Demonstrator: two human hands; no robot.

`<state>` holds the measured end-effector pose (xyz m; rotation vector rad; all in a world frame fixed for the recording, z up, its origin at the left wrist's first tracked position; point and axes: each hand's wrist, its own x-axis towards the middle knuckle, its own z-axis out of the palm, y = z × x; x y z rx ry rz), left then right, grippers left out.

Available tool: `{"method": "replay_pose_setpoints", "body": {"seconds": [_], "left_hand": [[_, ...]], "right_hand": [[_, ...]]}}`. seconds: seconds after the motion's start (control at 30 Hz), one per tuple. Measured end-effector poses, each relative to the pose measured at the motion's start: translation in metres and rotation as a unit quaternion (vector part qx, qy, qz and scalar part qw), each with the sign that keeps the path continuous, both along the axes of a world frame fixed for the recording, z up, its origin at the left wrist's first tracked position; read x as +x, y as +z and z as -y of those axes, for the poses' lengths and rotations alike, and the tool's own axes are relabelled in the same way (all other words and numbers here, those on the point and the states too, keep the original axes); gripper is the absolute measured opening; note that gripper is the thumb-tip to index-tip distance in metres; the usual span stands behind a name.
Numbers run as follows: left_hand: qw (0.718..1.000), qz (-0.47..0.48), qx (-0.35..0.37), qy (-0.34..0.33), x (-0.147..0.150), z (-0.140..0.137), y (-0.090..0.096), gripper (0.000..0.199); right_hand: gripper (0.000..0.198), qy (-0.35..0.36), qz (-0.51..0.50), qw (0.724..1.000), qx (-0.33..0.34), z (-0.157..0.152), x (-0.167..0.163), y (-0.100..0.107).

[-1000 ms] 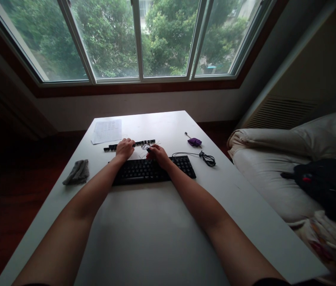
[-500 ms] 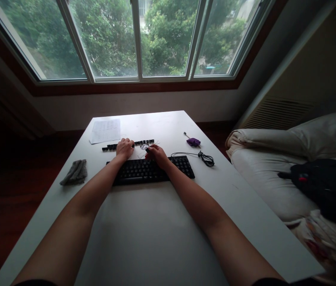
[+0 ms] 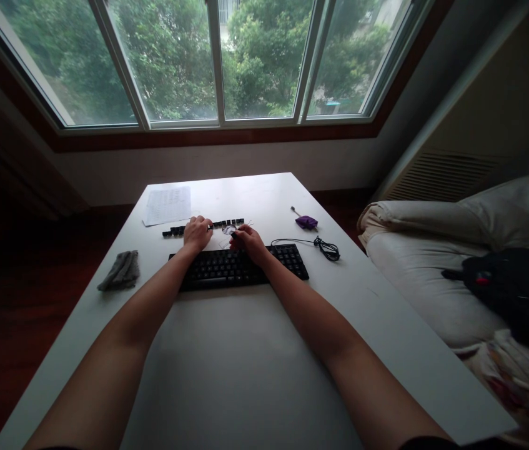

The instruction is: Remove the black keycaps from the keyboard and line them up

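A black keyboard (image 3: 220, 269) lies across the white table, its left and right parts partly under my forearms. Beyond it runs a row of loose black keycaps (image 3: 231, 222). My left hand (image 3: 197, 233) reaches over this row with fingers curled, and a small black keycap shows at its fingertips. Above the keyboard's back edge, my right hand (image 3: 250, 242) pinches a small black keycap (image 3: 233, 235) between thumb and fingers. Thin wires and a small clear object (image 3: 228, 230) lie just past the right fingertips; their kind is too small to make out.
A printed paper sheet (image 3: 167, 206) lies at the back left, a grey cloth (image 3: 120, 270) at the left edge. To the right are a purple cloth-like item (image 3: 306, 222) with a thin stick and the coiled cable (image 3: 327, 249). A pale sofa (image 3: 409, 275) stands beyond the table.
The view has shifted very slightly. Both hands stay in nearly the same places; the red bit by my right fingers shows less now.
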<state>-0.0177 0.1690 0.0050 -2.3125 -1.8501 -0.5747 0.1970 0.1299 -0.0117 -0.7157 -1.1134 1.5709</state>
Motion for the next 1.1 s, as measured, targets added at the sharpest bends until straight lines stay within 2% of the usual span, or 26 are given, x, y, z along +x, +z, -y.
{"method": "replay_pose_setpoints", "body": {"seconds": [0.27, 0.57, 0.67, 0.83, 1.1], "left_hand": [[0.998, 0.044, -0.012, -0.049, -0.001, 0.029, -0.001, 0.021], [0.990, 0.084, -0.045, -0.100, 0.001, 0.077, -0.002, 0.028], [0.987, 0.073, -0.065, -0.125, 0.001, 0.086, -0.001, 0.029], [0.985, 0.062, -0.078, -0.140, 0.001, 0.089, 0.002, 0.031], [0.984, 0.052, -0.071, -0.153, -0.001, 0.092, 0.004, 0.038]], "right_hand": [[0.043, -0.009, 0.005, 0.999, 0.048, 0.000, -0.002, 0.000], [0.037, -0.073, 0.067, 0.991, 0.085, -0.002, -0.008, -0.007], [0.032, -0.104, 0.148, 0.974, 0.136, 0.002, -0.012, -0.009], [0.027, -0.146, 0.273, 0.918, 0.249, 0.015, -0.015, -0.003], [0.030, -0.158, 0.315, 0.895, 0.273, 0.016, -0.016, 0.001]]}}
